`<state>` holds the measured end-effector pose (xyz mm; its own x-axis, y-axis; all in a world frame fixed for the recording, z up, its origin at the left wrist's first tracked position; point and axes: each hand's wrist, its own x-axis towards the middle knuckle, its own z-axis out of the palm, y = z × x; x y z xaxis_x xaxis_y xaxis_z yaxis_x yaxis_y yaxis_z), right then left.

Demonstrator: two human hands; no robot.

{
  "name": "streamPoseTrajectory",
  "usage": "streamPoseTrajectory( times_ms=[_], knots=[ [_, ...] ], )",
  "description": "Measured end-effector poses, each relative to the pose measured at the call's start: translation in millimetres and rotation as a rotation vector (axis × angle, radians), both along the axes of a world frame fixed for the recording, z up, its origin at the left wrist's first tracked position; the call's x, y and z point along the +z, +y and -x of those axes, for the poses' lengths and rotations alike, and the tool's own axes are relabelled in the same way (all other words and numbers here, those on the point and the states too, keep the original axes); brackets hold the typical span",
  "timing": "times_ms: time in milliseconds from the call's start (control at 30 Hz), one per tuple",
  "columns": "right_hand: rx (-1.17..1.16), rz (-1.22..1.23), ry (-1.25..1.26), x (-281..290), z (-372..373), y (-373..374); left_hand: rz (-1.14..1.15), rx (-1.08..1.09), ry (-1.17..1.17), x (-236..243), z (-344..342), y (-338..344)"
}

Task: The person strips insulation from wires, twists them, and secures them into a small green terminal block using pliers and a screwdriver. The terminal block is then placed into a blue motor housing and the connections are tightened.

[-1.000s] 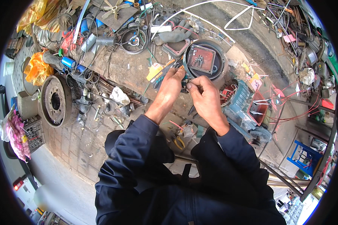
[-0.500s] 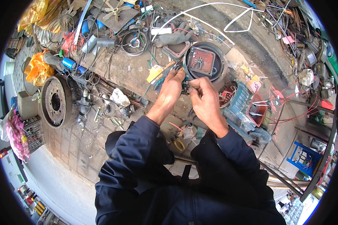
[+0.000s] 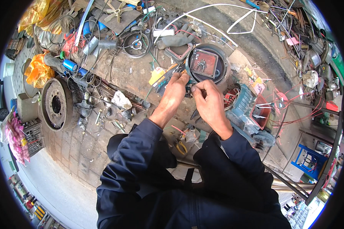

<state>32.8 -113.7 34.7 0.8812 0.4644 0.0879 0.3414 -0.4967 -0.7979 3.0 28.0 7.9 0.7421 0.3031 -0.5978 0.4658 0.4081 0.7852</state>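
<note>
Head view: here a bare left hand (image 3: 174,91) and bare right hand (image 3: 210,102) pinch narrowly, on what I cannot tell, beside a round, dark metal housing (image 3: 224,63); steadiness pays.

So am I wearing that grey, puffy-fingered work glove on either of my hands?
No, the left hand and right hand are both bare, and the grey work glove lies beyond them among the scattered parts.

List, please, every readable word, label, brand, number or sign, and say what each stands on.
Yellow piece beside the left hand: small lettering, which I won't copy.
Blue cylinder: no marking legible.
Elsewhere: any print is too small or blurred to read.
</note>
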Motion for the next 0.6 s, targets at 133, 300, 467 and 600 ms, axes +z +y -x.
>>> streamPoseTrajectory(
  times_ms=[133, 300, 467, 600],
  knots=[
    [0.026, -0.108, 0.074, -0.1, -1.2, -0.9, 0.018, 0.001, -0.009, -1.6, -0.2, 0.9],
    [0.032, -0.024, 0.028, -1.1, -1.0, -1.0, 0.032, -0.029, 0.002, 3.0, 2.1, 2.3],
    [0.007, -0.146, 0.08, -0.2, -0.1, -1.0, 0.027, -0.024, 0.008, 5.7, 1.1, 1.6],
    [0.007, -0.038, 0.072, 1.5, -0.8, -1.2, -0.014, -0.03, 0.005, 4.0, 0.9, 0.9]
  ],
)
